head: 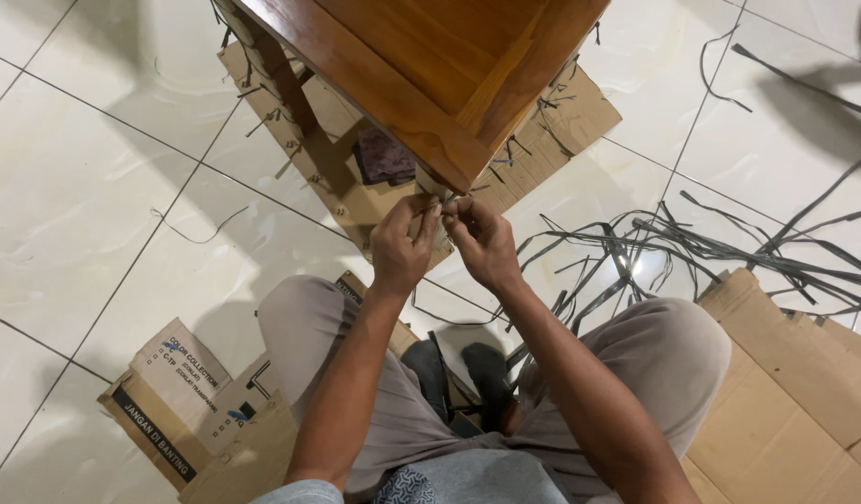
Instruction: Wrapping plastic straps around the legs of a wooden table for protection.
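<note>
Head view is showing the left hand (402, 245) and right hand (482, 241) pinching a grey strip (446, 199) at the wooden frame's (421, 70) lower corner, the strip running roughly horizontally between their fingertips at frame centre.

Wooden frame (421, 75) blocks ahead; left floor (85, 187) open

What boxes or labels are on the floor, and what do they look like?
Printed box: flattened brown cardboard at lower left by the person's knee, with a black band and small dark print.
Plain cardboard: brown flat sheets at lower right, no print showing.
Cardboard sheet: brown, lying under the wooden frame, scattered with strip offcuts.
No signs or screens in view.
</note>
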